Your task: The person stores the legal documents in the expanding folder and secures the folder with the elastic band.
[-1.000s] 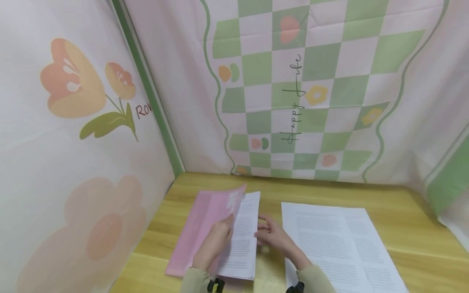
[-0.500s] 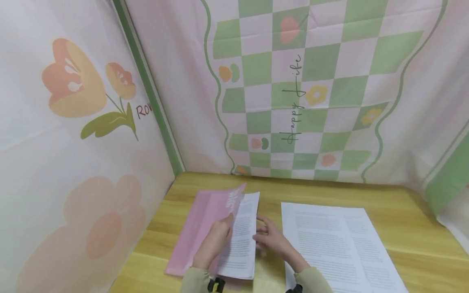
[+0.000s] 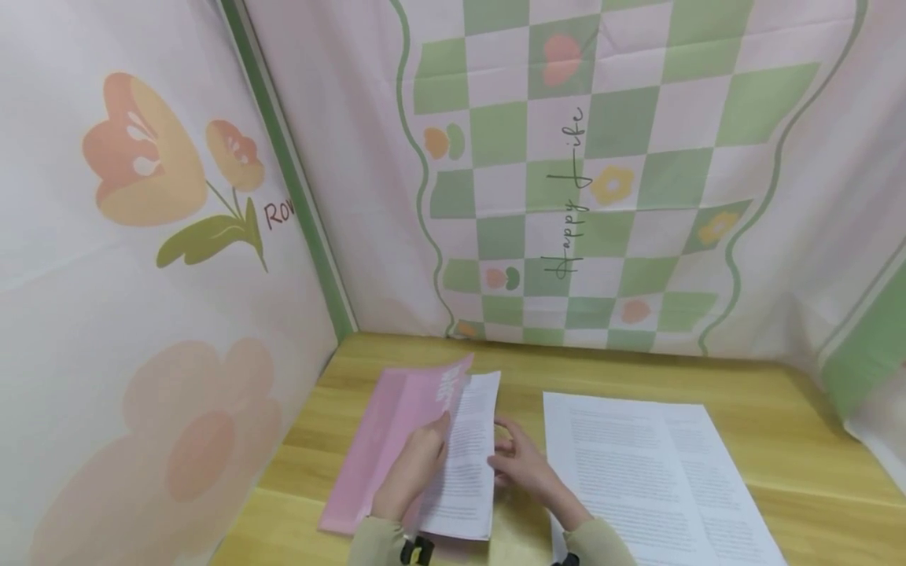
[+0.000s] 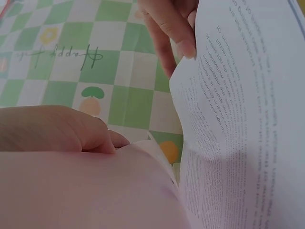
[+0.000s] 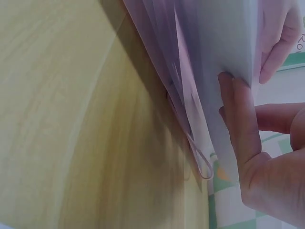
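Note:
A pink file folder (image 3: 378, 432) lies opened at an angle on the table, its cover lifted. My left hand (image 3: 419, 460) grips the edge of that cover, fingers bent over it in the left wrist view. Printed sheets of paper (image 3: 467, 472) stick out from inside the folder. Their right edge is pinched by my right hand (image 3: 527, 465), thumb on the printed face and fingers behind. In the right wrist view, those fingers (image 5: 243, 119) press the blank back of the sheets, and layers of the folder fan out beside them.
More printed paper (image 3: 630, 472) lies flat on the wooden table (image 3: 517, 523) to the right. A checkered cloth curtain (image 3: 552, 181) hangs behind the table's far edge, and a flowered one (image 3: 141, 314) closes off the left side.
The right hand and the paper edge it holds have shifted very slightly to the left. The left hand and the folder stay in place.

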### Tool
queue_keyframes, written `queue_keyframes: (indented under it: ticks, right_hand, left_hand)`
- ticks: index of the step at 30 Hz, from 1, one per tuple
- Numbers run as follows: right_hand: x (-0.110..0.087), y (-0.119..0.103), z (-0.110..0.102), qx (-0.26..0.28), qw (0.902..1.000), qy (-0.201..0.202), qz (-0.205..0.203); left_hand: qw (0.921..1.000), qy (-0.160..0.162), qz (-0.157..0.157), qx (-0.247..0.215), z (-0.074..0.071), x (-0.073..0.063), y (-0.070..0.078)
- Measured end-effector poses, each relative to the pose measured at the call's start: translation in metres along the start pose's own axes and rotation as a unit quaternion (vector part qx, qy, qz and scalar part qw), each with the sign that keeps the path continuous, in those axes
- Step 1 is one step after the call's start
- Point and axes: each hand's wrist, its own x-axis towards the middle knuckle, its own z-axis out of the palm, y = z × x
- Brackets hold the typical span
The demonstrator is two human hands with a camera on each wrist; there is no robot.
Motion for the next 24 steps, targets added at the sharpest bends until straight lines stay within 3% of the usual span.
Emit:
queue_keyframes:
  ticks: [24]
  right_hand:
    - [0.008, -0.003, 0.011, 0.023, 0.9994, -0.006, -0.026]
  left_hand:
    - [1.0, 0.003, 0.003, 0.004, -0.003, 0.0, 0.0]
